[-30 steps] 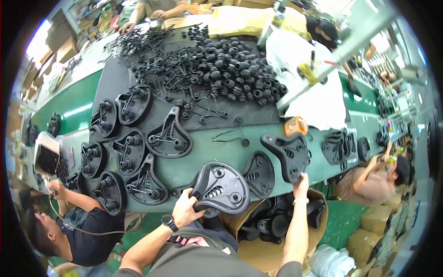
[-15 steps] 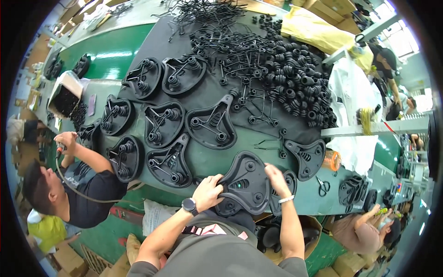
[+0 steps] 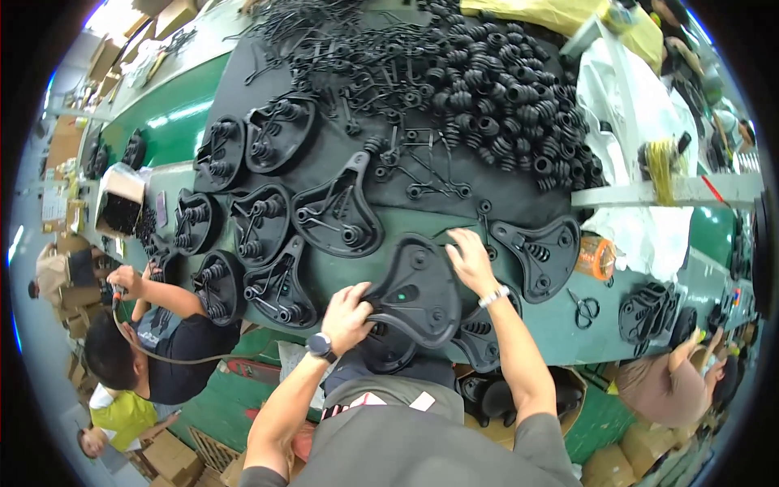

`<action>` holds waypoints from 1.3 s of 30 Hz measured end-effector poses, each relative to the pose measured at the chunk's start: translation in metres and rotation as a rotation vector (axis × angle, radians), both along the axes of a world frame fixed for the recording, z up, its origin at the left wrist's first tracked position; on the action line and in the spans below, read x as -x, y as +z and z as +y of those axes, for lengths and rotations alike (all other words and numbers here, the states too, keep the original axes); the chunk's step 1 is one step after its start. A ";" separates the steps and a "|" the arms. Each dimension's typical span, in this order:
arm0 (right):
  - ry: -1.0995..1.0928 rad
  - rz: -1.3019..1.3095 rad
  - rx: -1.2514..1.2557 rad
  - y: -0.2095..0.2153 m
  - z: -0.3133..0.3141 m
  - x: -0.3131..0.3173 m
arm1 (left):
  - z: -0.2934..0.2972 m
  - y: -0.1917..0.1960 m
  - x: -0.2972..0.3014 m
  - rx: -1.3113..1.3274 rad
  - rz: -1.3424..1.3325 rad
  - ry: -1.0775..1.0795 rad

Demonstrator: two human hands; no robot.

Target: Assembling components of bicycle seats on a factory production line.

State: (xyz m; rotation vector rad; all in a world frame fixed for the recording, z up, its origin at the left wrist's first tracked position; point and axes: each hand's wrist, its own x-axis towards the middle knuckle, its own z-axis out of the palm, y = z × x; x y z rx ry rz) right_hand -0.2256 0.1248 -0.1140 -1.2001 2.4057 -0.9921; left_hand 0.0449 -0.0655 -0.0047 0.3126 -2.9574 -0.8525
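One black saddle shell (image 3: 426,286) was in hand, held over the near edge of the table (image 3: 337,280), its hollow side up and its narrow end to the left. The left hand (image 3: 347,316) had its fingers closed on that narrow end. The right hand (image 3: 472,261) was by the wide end's upper edge, fingers slightly bent — whether they gripped it or only hovered, I could not tell. Three bare shells (image 3: 537,261) lay near: one partly beneath the held one, one by the right forearm, one farther right. To the left sat seven fitted shells (image 3: 261,227) with rails and springs, plus an eighth half hidden by a co-worker's arm. I counted one pair of scissors (image 3: 584,310) and one orange jar (image 3: 596,258); the heaped springs (image 3: 519,101) were too many to count.

Half a second earlier the right hand had been lower, at the shell's right edge. A second earlier it had been on another shell — the one now lying beside the jar.
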 end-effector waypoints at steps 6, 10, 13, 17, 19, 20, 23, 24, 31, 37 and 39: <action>0.373 0.349 -0.375 -0.044 -0.027 0.025 | -0.001 0.025 -0.050 0.102 -0.044 0.177; 0.229 0.323 -0.302 -0.022 -0.034 0.026 | 0.003 0.021 -0.058 0.113 -0.047 0.239; -0.265 -0.121 0.456 0.042 -0.020 0.035 | 0.000 0.024 -0.050 0.139 -0.071 0.169; -0.661 -0.351 0.542 0.142 0.077 0.013 | -0.002 0.015 -0.004 0.137 -0.062 0.079; -0.943 -0.378 0.527 0.149 0.136 -0.003 | 0.000 -0.003 0.040 0.129 -0.052 -0.018; -0.962 -0.380 0.407 0.152 0.172 -0.008 | 0.001 -0.013 0.062 0.110 -0.031 -0.075; -0.966 -0.117 -0.080 0.158 0.227 -0.018 | 0.002 -0.041 0.105 0.119 -0.006 -0.216; -0.959 0.054 -0.171 0.144 0.245 -0.023 | 0.002 -0.052 0.114 0.150 -0.007 -0.253; -0.746 0.138 -0.560 -0.011 0.302 -0.063 | -0.003 -0.094 0.110 0.174 -0.181 -0.301; -0.631 0.115 -0.395 0.046 0.211 0.005 | 0.010 -0.056 0.095 -0.038 -0.115 0.034; -0.539 0.326 -0.181 0.070 0.128 0.073 | 0.023 -0.049 0.090 -0.103 -0.076 0.107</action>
